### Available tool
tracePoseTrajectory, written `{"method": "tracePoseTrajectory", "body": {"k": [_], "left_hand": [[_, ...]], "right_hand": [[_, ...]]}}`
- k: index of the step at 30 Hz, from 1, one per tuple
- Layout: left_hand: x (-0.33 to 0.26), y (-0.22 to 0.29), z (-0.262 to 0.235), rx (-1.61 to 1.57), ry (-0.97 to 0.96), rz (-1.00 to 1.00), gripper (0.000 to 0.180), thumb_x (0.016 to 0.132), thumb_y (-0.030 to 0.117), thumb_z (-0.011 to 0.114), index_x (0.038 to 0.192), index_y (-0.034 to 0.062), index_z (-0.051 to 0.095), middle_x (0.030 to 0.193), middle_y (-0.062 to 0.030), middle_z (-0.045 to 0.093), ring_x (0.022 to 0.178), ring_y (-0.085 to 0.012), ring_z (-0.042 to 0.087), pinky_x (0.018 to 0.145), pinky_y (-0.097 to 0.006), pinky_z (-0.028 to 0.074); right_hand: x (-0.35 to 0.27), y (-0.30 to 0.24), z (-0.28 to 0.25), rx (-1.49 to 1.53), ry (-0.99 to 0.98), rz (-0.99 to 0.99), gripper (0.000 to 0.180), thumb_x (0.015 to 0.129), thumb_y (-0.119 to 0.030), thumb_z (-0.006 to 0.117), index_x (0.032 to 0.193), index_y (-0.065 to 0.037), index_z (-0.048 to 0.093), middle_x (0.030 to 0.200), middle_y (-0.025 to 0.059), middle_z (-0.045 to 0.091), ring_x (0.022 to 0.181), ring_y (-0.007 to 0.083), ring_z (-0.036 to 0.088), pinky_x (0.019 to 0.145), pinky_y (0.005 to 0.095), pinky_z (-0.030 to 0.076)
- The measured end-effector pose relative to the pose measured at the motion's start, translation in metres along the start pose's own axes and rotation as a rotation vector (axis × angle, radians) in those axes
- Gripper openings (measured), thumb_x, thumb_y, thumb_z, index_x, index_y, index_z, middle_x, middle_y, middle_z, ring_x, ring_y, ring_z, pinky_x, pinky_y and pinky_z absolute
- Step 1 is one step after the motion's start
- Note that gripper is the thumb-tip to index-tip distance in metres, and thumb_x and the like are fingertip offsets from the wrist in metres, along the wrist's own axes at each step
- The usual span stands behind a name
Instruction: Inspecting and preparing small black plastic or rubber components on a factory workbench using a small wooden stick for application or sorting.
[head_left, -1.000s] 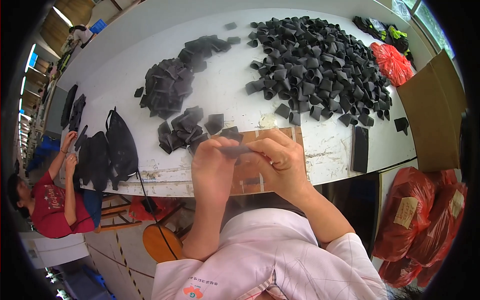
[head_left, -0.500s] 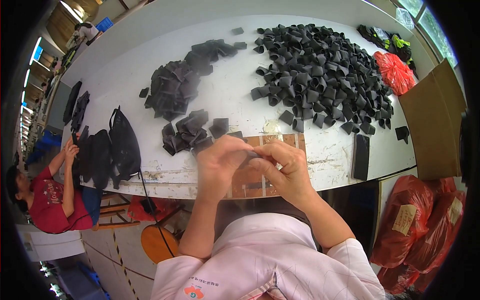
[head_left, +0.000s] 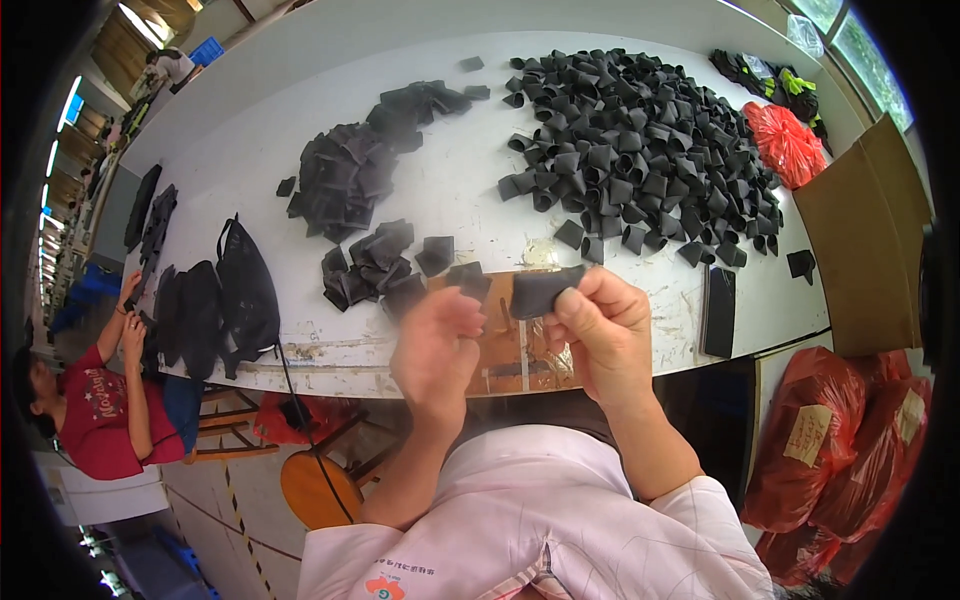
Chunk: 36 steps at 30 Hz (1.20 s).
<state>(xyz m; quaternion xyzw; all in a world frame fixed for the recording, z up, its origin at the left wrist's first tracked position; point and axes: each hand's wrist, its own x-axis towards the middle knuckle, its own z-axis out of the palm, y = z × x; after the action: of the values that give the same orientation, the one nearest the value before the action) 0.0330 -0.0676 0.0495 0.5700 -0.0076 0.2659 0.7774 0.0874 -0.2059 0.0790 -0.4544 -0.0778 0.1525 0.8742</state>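
Note:
My right hand pinches a small, roughly square black fabric piece between thumb and fingers, over the brown taped board at the table's front edge. To its left, my left hand is empty, its slightly blurred fingers loosely curled and apart from the piece. Just beyond the left hand lie a single flat black piece and a small heap of black pieces. A larger heap of flat black pieces is farther back. At the back right spreads a big pile of black fabric tubes, many with round openings showing.
A black block and cardboard stand at the right, near a red plastic bag. Red sacks sit below. At the left are a black bag, a wooden stool and a co-worker in a red shirt.
My left hand has come off the black piece and drawn left. My right hand has shifted slightly right, still holding it, and the piece now shows its flat face.

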Motion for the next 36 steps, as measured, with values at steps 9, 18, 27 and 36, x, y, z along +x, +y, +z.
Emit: {"method": "tracePoseTrajectory", "body": {"k": [9,18,27,36], "left_hand": [[-0.024,-0.006,0.015,0.183,-0.027,-0.193,0.014,0.081,0.001,0.058,0.093,-0.0044,0.054,0.078,-0.0073,0.06,0.067,-0.0102,0.057,0.064,-0.022,0.047],[-0.021,-0.003,0.014,0.188,0.008,-0.45,0.005,0.08,-0.001,0.057,0.083,-0.0019,0.053,0.071,-0.0038,0.059,0.062,-0.0061,0.057,0.058,-0.019,0.047],[-0.004,-0.051,-0.029,0.642,0.033,-0.143,0.008,0.081,0.002,0.055,0.087,-0.0009,0.052,0.069,-0.0016,0.056,0.06,-0.0043,0.051,0.054,-0.016,0.042],[0.1,-0.152,-0.094,1.546,0.012,-0.391,0.03,0.072,0.02,0.065,0.089,-0.0022,0.054,0.096,-0.0175,0.054,0.072,-0.0298,0.054,0.07,-0.037,0.043]], "right_hand": [[-0.024,0.036,-0.017,0.403,-0.026,0.572,0.023,0.088,-0.026,0.051,0.076,-0.007,0.055,0.065,-0.0008,0.054,0.056,0.0093,0.048,0.051,0.0238,0.039],[-0.028,0.041,-0.018,-0.793,0.047,-0.254,0.016,0.067,0.001,0.067,0.078,-0.001,0.056,0.067,0.0063,0.055,0.057,0.0148,0.055,0.052,0.0258,0.045],[0.007,0.026,-0.046,-0.795,0.116,-0.134,0.01,0.077,-0.005,0.06,0.083,0.002,0.056,0.07,0.0042,0.057,0.056,0.0083,0.051,0.048,0.0219,0.041],[0.039,0.025,-0.08,-0.593,0.201,-0.043,0.023,0.088,-0.017,0.049,0.097,0.004,0.055,0.071,0.0038,0.056,0.055,0.0066,0.049,0.048,0.0188,0.04]]}}
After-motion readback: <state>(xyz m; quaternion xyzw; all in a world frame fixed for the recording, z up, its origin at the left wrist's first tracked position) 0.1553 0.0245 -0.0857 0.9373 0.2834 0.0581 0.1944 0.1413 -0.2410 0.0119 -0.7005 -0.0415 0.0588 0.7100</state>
